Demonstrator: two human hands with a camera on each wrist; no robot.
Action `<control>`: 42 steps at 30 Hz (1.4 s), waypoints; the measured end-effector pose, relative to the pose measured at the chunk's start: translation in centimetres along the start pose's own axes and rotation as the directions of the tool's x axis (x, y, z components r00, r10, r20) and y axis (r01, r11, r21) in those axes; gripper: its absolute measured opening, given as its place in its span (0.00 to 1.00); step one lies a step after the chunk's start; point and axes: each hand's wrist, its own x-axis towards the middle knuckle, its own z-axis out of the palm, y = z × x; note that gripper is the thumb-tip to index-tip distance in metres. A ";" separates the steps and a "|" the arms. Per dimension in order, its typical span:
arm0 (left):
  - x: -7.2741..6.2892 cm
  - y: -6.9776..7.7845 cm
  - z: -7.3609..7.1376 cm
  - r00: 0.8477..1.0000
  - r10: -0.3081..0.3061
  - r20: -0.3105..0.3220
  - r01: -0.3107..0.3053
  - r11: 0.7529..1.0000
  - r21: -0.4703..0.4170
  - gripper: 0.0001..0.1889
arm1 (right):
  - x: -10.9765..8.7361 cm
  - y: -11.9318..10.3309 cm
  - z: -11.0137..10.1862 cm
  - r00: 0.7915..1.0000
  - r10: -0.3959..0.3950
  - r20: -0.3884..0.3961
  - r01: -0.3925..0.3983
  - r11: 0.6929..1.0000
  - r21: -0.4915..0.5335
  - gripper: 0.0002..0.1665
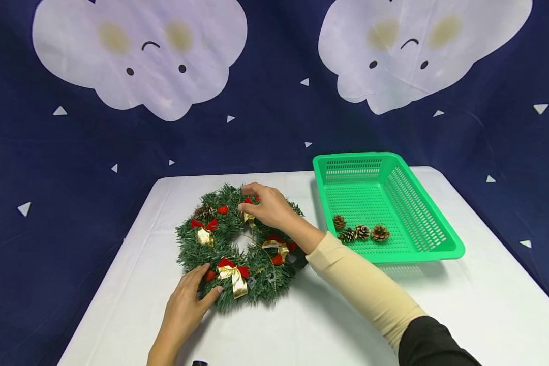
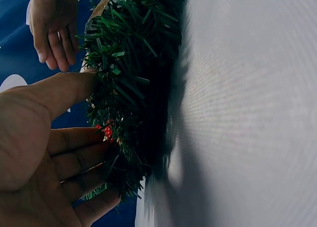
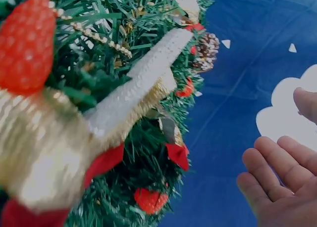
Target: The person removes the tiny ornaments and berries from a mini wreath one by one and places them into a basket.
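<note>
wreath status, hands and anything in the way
Left hand touching wreath, near left edge. Right hand empty, above far side. Wreath flat on table, no obstruction seen.

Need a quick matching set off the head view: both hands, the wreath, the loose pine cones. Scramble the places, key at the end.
Column one
1. Left hand
2. Right hand
3. Wreath
4. Loose pine cones

Column two
A. Inside the green basket, near its front edge
B. Over the wreath's far side
C. Lying on the white table, left of the basket in the picture
D. At the wreath's near-left edge

Pairs: 1-D, 2-B, 3-C, 4-A
</note>
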 end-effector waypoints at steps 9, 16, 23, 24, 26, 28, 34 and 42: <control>0.0 -0.1 0.1 1.000 0.001 0.001 -0.001 1.000 -0.012 0.35 | 2.1 -0.6 1.7 0.998 -0.056 0.005 0.056 0.996 -0.066 0.31; 0.1 0.1 0.1 1.000 -0.002 0.002 0.002 1.000 -0.012 0.35 | 3.3 -1.0 2.8 0.998 -0.062 0.032 0.064 0.994 -0.091 0.32; 0.2 0.3 0.4 1.000 -0.018 0.020 0.018 1.000 -0.018 0.36 | 4.1 -1.1 3.9 0.997 -0.073 0.028 0.076 0.988 -0.132 0.32; 0.2 0.3 0.4 1.000 -0.018 0.019 0.018 1.000 -0.016 0.36 | 4.3 -1.2 4.1 0.997 -0.076 0.028 0.079 0.988 -0.135 0.32; 0.2 0.3 0.3 1.000 -0.017 0.015 0.017 1.000 -0.015 0.36 | 4.6 -1.3 4.4 0.997 -0.076 0.028 0.079 0.987 -0.141 0.32; 0.2 0.3 0.2 1.000 -0.018 0.014 0.019 1.000 -0.016 0.36 | 4.8 -1.4 4.8 0.997 -0.070 0.032 0.074 0.985 -0.154 0.32; 0.1 0.2 0.1 1.000 -0.023 0.012 0.023 1.000 -0.018 0.35 | 5.5 -1.9 5.8 0.996 -0.066 0.062 0.077 0.978 -0.194 0.32; 0.2 0.1 -0.1 0.999 -0.033 0.024 0.033 0.999 -0.013 0.35 | 6.3 -1.9 6.8 0.996 -0.077 0.033 0.083 0.967 -0.239 0.32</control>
